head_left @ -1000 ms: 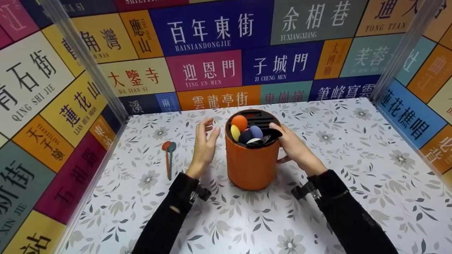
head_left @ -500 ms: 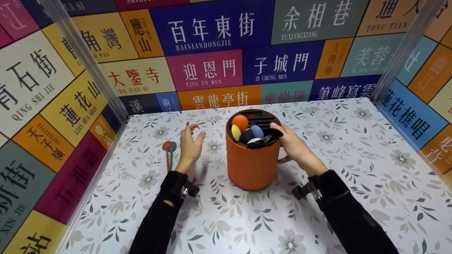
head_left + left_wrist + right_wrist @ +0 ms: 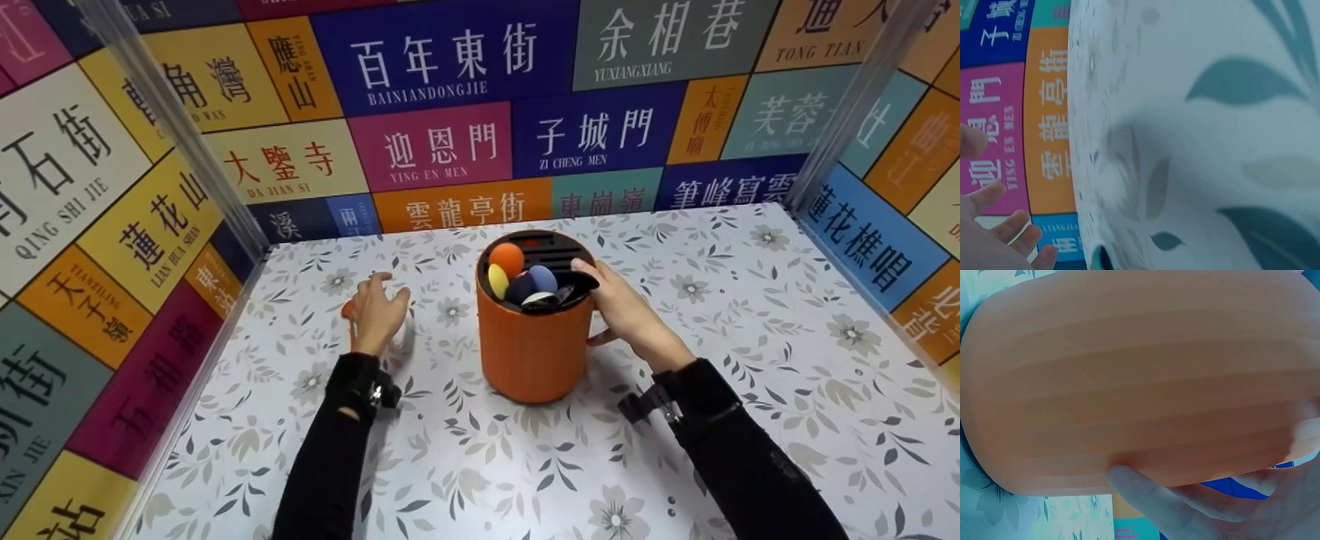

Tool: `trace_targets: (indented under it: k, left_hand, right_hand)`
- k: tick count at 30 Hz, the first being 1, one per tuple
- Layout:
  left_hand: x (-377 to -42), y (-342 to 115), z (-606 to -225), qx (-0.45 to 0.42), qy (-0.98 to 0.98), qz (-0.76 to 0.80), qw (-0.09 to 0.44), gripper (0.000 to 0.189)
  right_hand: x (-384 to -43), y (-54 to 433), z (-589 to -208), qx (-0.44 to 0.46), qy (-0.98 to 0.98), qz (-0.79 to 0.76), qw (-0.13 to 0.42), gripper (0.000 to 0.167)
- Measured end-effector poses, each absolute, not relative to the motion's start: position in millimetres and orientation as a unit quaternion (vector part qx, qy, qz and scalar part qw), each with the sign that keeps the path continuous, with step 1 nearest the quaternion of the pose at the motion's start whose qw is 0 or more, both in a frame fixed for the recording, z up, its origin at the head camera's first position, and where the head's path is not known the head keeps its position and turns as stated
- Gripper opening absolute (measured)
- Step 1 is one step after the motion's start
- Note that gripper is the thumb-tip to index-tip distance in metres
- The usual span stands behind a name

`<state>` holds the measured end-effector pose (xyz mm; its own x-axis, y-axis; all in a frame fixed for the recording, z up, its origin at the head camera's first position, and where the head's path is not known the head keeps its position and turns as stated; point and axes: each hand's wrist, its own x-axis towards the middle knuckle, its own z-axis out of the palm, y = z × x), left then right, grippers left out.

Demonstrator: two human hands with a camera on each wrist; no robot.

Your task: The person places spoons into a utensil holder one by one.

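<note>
An orange mug-shaped utensil holder (image 3: 534, 356) with a black slotted top stands upright on the table. Several rounded heads in orange, yellow, dark navy and blue show in its opening. My right hand (image 3: 630, 315) grips its right side, thumb at the black lip; in the right wrist view a fingertip (image 3: 1124, 477) lies against the ribbed orange wall (image 3: 1129, 394). My left hand (image 3: 381, 311), fingers loosely spread, is over two small spoons on the left. One orange spoon head (image 3: 348, 310) shows beside it; the teal spoon is hidden in the head view.
White table covering (image 3: 465, 480) with a grey leaf print lies under everything. Panels (image 3: 442, 146) with coloured Chinese name signs enclose the back and both sides. Clear corner strips (image 3: 202, 142) run up where the panels meet.
My left hand has moved left, away from the utensil holder and over the two spoons, covering most of them. The right hand and the holder have stayed in place.
</note>
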<state>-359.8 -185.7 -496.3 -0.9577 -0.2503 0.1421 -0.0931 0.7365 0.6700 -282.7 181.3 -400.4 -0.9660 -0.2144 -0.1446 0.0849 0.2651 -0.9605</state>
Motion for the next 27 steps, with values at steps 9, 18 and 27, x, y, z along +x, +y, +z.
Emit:
trace_targets:
  k: [9,18,27]
  left_hand:
    - [-367,-199,-503,0.094,-0.949,-0.296,0.058,0.054]
    - [-364,-211,-515,0.138,-0.946,-0.293,0.023,0.055]
    - [-368,-212,-517,0.122,-0.963,-0.24,-0.015,0.061]
  right_hand:
    - [-285,181,-401,-0.035,0.787,-0.605,0.117,0.077]
    - [-283,181,-400,-0.03,0.784,-0.608,0.121,0.078]
    - [-284,182,-402,-0.038,0.786,-0.606,0.122,0.079]
